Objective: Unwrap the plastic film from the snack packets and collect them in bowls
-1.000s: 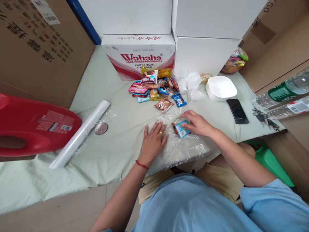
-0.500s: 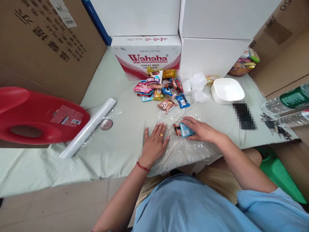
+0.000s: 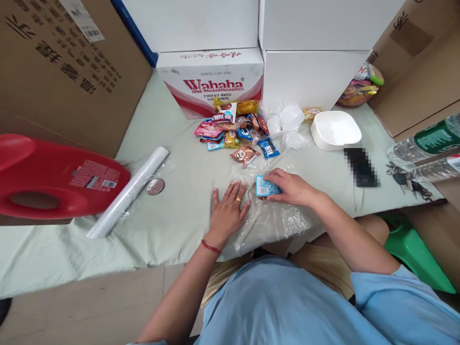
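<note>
My left hand (image 3: 229, 211) lies flat with fingers spread on the cloth, at the left edge of a sheet of clear plastic wrap (image 3: 266, 225). Over that wrap, my right hand (image 3: 289, 188) grips a light blue snack packet (image 3: 265, 186). A brown packet beneath it is mostly hidden. Just beyond the hands lie a brown wrapped snack (image 3: 245, 155) and a dark blue packet (image 3: 269, 148). Behind these is a heap of colourful snack packets (image 3: 224, 127).
At the left are a roll of plastic film (image 3: 129, 191), a round metal lid (image 3: 155, 186) and a red jug (image 3: 61, 177). Rightward stand a white bowl (image 3: 336, 130), a pixelated dark object (image 3: 361, 166), keys (image 3: 408, 182) and bottles (image 3: 427, 141). Boxes (image 3: 219, 81) line the back.
My right hand has shifted slightly left with the light blue packet, which now covers most of the brown one. My left hand stays flat. The whole view has moved slightly.
</note>
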The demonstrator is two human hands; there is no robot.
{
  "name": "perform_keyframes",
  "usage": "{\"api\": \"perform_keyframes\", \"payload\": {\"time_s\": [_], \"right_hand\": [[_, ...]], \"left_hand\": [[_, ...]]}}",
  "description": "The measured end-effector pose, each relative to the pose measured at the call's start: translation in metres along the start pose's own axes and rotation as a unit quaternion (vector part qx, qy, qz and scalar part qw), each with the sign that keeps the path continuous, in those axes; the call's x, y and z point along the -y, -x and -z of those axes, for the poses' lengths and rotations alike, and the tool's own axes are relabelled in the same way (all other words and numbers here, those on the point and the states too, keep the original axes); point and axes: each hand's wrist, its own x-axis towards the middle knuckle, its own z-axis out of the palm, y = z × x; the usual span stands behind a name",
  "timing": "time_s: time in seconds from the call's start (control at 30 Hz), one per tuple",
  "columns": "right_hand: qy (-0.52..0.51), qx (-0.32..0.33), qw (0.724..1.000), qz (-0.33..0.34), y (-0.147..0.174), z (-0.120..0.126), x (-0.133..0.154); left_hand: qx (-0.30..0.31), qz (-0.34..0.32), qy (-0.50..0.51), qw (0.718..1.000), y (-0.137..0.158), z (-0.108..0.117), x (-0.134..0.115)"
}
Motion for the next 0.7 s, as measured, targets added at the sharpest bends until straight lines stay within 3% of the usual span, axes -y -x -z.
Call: {"api": "perform_keyframes", "payload": {"time_s": [0.1, 0.33, 0.7], "right_hand": [[0.087, 0.068, 0.993, -0.03, -0.011, 0.0, 0.019], [0.124, 0.105, 0.986, -0.028, -0.015, 0.002, 0.027], [0.123, 0.056, 0.988, -0.075, 0.014, 0.008, 0.006]], "left_hand": [[-0.001, -0.004, 0.001, 1.0, 0.0, -0.001, 0.001], [-0.007, -0.004, 0.01, 1.0, -0.001, -0.001, 0.001], [-0.006, -0.006, 0.02, 1.0, -0.001, -0.001, 0.001]]}}
